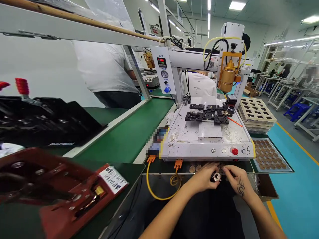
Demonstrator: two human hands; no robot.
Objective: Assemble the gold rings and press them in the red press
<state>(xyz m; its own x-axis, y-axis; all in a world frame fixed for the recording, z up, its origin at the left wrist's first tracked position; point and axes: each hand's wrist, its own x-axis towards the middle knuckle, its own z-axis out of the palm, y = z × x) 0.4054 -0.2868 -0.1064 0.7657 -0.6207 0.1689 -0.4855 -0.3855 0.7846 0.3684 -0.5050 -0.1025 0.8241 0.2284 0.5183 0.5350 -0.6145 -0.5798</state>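
Note:
My left hand point(208, 176) is closed on a small round metal part point(216, 177), silvery with a ring and a dark opening, which looks like a watch case. Beside it, the thumb and fingers of my right hand point(235, 179) are pinched together at the front edge of the bench. What lies in that pinch is too small to make out. The two hands are close together, just below the front panel of a white benchtop machine point(189, 149). Left of my hands, flat round brown discs point(192, 169) lie on the narrow ledge.
A black fixture point(206, 114) sits on the machine bed under a gold spindle head point(227, 78). To the right are a tray of brown discs point(267, 154) and stacked cream trays point(258, 109). A green conveyor point(129, 132), red press point(74, 199) and orange-plugged cable point(149, 182) stand left. Co-workers are behind.

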